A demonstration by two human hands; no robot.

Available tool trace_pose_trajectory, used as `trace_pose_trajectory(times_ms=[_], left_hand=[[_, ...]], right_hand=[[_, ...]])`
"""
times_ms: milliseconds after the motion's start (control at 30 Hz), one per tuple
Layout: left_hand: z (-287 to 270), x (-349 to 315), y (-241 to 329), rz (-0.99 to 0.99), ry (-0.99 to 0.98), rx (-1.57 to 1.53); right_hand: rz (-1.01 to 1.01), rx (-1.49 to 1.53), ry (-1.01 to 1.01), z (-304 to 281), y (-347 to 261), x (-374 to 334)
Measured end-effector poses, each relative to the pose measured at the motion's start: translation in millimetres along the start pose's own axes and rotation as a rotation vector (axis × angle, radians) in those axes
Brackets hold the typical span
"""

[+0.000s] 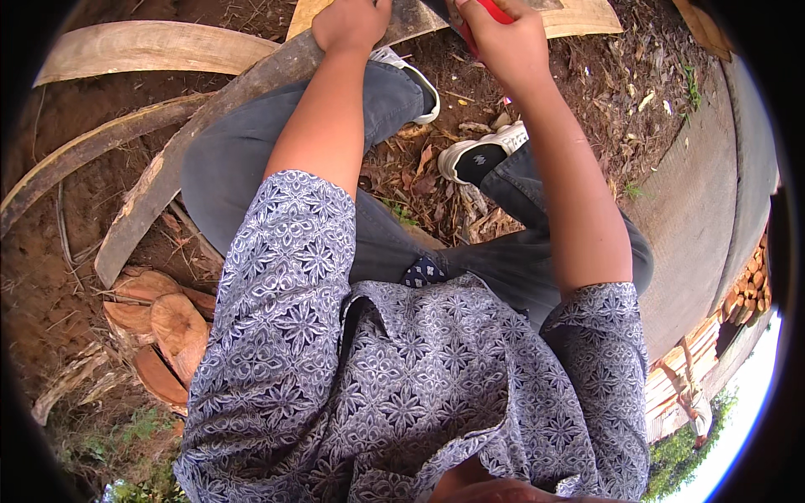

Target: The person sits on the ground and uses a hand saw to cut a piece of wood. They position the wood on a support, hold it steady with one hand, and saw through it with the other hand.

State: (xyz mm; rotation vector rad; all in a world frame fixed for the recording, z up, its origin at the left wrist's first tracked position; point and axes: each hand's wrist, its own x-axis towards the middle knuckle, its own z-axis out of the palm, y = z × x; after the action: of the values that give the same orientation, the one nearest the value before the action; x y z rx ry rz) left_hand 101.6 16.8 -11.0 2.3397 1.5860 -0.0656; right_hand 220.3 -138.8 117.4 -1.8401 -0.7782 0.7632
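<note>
My left hand (350,25) presses down on a long grey-brown wooden board (214,107) at the top of the view, its fingers curled in and partly cut off by the edge. The board slants down to the left across my knee. My right hand (508,44) is closed round the red handle (493,10) of what looks like a handsaw. A short piece of its dark blade shows over the board, just right of my left hand; the teeth and the rest are out of view.
Pale boards (151,49) and a thin bark-edged strip (92,144) lie at the left. Cut wood pieces (172,331) sit beside my left leg. My shoes (495,151) rest on soil with wood chips. A grey sheet (688,193) and stacked wood (749,289) are at the right.
</note>
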Motion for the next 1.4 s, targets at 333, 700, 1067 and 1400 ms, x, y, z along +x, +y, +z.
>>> trace_pose_trajectory(times_ms=[333, 700, 1067, 1400], left_hand=[[0, 3, -3, -0.018, -0.038, -0.029], [6, 10, -7, -0.033, -0.048, -0.004], [2, 7, -6, -0.020, -0.056, -0.013], [7, 4, 7, 0.022, -0.082, -0.020]], right_hand=[[-0.170, 0.063, -0.020, 5, 107, -56], [0.011, 0.123, 0.007, -27, 73, -89], [0.081, -0.021, -0.028, -85, -7, -154], [-0.212, 0.053, 0.133, 20, 44, -9]])
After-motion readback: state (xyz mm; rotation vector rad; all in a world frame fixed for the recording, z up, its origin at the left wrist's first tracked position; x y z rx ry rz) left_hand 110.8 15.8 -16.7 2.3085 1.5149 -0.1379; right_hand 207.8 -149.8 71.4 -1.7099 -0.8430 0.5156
